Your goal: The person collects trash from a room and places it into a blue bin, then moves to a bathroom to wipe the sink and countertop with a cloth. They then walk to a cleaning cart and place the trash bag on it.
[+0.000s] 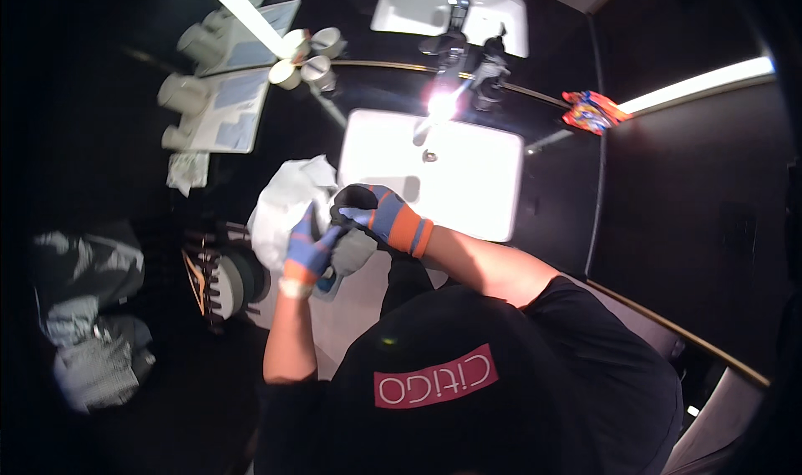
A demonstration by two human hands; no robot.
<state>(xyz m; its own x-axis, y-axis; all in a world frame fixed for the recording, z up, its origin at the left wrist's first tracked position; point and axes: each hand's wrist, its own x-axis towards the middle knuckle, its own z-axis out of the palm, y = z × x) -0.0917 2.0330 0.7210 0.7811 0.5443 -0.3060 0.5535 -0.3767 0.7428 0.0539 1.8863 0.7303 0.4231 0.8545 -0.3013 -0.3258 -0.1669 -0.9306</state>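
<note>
Blue-and-orange knit work gloves with black coating cover both my hands, which meet at the near left corner of a white rectangular sink [476, 193]. My left hand [310, 240] grips the near edge of a crumpled white bag [285, 205], thin like plastic. Curled close beside it, my right hand [379, 215] has its fingertips at the bag's edge; whether they hold anything is hidden by the dark glove coating. A grey cloth-like bundle [354, 252] shows just below the hands, its upper part covered by them.
A faucet [448, 67] and a dark dispenser bottle [489, 77] stand behind the sink, before a mirror. Left are white cups [285, 74] and a white tray [250, 111]. An orange packet [592, 111] sits right. Several hangers [196, 281] and bundled items [100, 368] lie left.
</note>
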